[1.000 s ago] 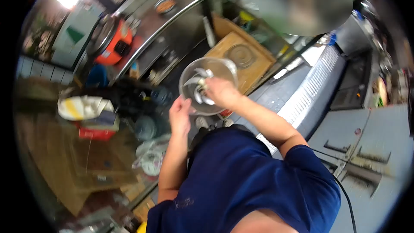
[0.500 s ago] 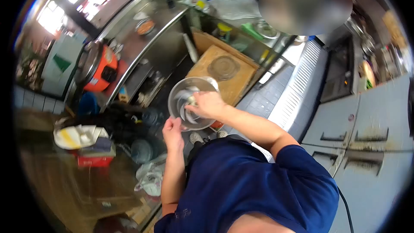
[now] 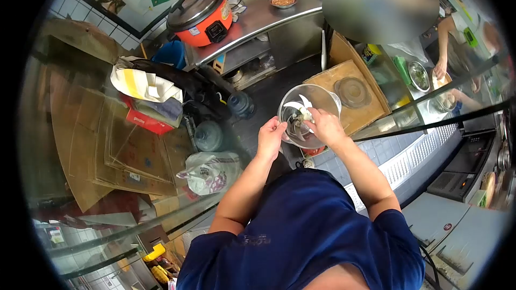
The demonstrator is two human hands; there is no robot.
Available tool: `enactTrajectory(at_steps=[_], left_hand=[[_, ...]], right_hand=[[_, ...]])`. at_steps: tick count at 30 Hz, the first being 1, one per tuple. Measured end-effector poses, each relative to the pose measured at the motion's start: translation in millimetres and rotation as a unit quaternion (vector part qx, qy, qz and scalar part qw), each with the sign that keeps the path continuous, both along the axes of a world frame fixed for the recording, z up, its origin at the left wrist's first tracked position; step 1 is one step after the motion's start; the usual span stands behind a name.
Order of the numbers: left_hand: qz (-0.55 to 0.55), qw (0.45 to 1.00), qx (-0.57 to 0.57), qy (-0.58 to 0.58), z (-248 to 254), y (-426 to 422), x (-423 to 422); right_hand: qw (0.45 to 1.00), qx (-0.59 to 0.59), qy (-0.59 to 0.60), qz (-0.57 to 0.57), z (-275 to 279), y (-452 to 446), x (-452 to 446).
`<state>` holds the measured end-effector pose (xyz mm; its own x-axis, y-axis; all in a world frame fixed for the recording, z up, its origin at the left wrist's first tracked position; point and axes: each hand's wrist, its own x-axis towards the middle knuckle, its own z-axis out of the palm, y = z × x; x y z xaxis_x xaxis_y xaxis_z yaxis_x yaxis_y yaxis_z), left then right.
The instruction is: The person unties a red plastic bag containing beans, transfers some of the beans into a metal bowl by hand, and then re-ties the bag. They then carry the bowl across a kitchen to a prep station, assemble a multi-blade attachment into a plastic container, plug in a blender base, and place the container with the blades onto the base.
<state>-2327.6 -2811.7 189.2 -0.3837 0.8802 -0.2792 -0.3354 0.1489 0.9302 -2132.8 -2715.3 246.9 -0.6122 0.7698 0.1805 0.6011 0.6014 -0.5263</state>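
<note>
A clear round container (image 3: 327,99) is held in front of my waist. Inside it are white curved blades (image 3: 304,102) that look like a chopper's blade assembly. My left hand (image 3: 271,135) is closed on the container's near-left rim, thumb and fingers pinched there. Reaching in over the right side, my right hand (image 3: 327,128) has its fingers closed around the middle of the blades. My fingers partly cover the hub, and the container's bottom is hard to make out.
A flat cardboard box (image 3: 371,108) with a round lid (image 3: 352,93) lies beyond the container. An orange rice cooker (image 3: 201,19) and a bowl of reddish food (image 3: 283,0) stand on the steel counter. Another person's hand (image 3: 441,69) works at the right. Water jugs (image 3: 208,136) stand left.
The view has swung to the right-hand side of my body, so the container appears further right. My left hand stays on the rim and my right hand stays inside at the blades.
</note>
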Motion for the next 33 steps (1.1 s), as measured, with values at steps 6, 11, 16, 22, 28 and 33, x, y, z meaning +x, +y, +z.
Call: enactTrajectory(at_steps=[6, 11, 16, 22, 28, 33], left_hand=[[0.010, 0.997, -0.031, -0.071, 15, 28, -34], [-0.015, 0.993, -0.066, -0.096, 16, 81, -71], [-0.133, 0.987, -0.074, -0.059, -29, 140, -120], [-0.286, 0.947, -0.144, -0.026, -77, 198, -188], [-0.304, 0.919, -0.209, 0.140, -148, 231, -260], [-0.313, 0.820, -0.237, 0.416, -188, 262, -326]], right_hand=[[0.980, 0.089, 0.071, -0.164, -5, 16, -2], [0.932, -0.097, 0.093, -0.337, -49, 48, 2], [0.747, -0.489, 0.296, -0.339, -119, 71, -11], [0.702, -0.515, 0.268, -0.412, -129, 88, -73], [0.700, -0.505, 0.205, -0.463, -148, 89, -118], [0.659, -0.498, 0.221, -0.518, -146, 78, -124]])
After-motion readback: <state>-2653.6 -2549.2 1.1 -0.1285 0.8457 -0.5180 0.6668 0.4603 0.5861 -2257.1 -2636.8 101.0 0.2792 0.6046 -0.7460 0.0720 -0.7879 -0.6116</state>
